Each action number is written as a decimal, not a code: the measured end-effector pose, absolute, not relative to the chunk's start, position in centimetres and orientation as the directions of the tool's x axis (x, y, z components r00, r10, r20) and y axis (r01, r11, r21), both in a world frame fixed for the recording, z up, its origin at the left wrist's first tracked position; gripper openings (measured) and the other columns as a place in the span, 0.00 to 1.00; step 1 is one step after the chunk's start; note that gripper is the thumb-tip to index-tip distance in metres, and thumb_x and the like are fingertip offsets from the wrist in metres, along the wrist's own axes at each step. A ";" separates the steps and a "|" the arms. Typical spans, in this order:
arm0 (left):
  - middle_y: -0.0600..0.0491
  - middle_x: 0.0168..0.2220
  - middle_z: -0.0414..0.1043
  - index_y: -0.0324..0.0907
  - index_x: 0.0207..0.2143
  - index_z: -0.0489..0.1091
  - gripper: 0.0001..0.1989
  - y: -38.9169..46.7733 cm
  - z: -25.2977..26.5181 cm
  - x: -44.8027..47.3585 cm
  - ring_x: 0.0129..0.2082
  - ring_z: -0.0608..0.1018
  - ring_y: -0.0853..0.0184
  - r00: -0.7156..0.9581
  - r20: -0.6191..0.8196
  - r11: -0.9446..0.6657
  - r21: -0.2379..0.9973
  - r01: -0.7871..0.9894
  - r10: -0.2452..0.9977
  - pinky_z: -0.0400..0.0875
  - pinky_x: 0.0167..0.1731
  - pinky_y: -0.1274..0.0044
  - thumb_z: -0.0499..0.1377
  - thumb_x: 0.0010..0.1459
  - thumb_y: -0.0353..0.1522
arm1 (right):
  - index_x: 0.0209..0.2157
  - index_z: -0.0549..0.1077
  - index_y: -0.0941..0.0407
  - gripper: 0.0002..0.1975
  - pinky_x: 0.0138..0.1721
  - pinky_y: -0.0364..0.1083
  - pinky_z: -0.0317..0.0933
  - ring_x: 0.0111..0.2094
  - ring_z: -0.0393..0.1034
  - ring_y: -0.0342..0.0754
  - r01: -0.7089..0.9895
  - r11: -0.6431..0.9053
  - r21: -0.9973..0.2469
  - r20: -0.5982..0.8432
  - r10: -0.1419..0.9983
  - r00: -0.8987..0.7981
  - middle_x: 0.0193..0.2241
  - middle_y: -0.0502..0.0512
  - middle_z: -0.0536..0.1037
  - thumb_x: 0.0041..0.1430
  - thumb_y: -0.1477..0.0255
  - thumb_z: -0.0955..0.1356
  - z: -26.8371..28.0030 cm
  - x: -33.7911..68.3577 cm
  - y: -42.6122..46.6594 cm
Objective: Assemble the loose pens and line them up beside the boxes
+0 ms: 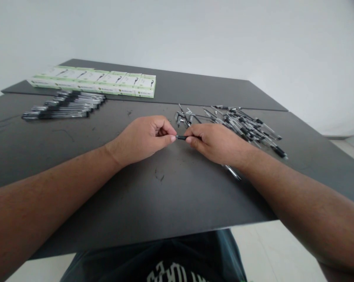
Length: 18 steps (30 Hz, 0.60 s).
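Between my hands, over the middle of the dark table, is a pen [181,137] with a black grip section. My left hand [147,137] pinches its tip end between thumb and fingertips. Around the black grip and barrel, the fingers of my right hand [213,141] are closed, hiding much of the pen. Just behind the right hand lie loose pen parts [182,117], small clear and black pieces and thin rods. Part of another pen or barrel [232,172] sticks out beneath my right wrist.
A heap of loose pens [250,127] spreads over the right side of the dark table [153,207]. On the left, several pens [66,105] lie side by side in a row. Behind them stands a line of white and green boxes [106,82] near the wall.
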<state>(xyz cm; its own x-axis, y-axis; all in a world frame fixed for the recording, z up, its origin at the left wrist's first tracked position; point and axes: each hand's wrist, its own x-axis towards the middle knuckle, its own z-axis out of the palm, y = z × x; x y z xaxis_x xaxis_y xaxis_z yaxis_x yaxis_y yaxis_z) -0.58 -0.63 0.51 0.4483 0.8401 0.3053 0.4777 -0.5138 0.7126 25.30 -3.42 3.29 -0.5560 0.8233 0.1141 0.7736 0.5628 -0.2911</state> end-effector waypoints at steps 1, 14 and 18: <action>0.54 0.33 0.85 0.46 0.35 0.81 0.10 -0.7 0.6 -0.6 0.34 0.83 0.63 0.448 0.312 -0.520 0.705 0.482 0.838 0.71 0.36 0.73 0.68 0.60 0.42 | 0.53 0.85 0.54 0.14 0.45 0.50 0.63 0.42 0.80 0.55 0.777 0.557 -0.294 0.113 0.827 -0.550 0.44 0.59 0.89 0.78 0.68 0.67 3.3 25.3 -3.5; 0.54 0.30 0.83 0.45 0.39 0.80 0.11 -0.7 0.8 -0.5 0.30 0.82 0.65 0.474 0.224 -0.476 0.708 0.521 0.852 0.71 0.34 0.73 0.66 0.62 0.42 | 0.52 0.86 0.55 0.14 0.45 0.49 0.63 0.43 0.80 0.54 0.742 0.621 -0.251 0.181 0.783 -0.595 0.44 0.59 0.90 0.77 0.68 0.68 3.2 25.6 -3.3; 0.54 0.29 0.84 0.45 0.38 0.80 0.12 -0.6 0.9 -0.5 0.28 0.83 0.64 0.498 0.164 -0.449 0.719 0.531 0.851 0.73 0.33 0.73 0.64 0.65 0.44 | 0.51 0.86 0.55 0.13 0.44 0.49 0.63 0.42 0.81 0.54 0.743 0.620 -0.251 0.199 0.784 -0.587 0.44 0.59 0.90 0.77 0.69 0.69 3.2 25.5 -3.4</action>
<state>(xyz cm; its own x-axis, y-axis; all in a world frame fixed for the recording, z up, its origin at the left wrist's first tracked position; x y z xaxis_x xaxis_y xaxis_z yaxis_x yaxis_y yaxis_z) -0.54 -0.59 0.87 0.4981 0.8514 0.1642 0.5308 -0.4492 0.7187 25.52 -3.40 3.17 -0.5874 0.7843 0.1993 0.7430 0.6203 -0.2514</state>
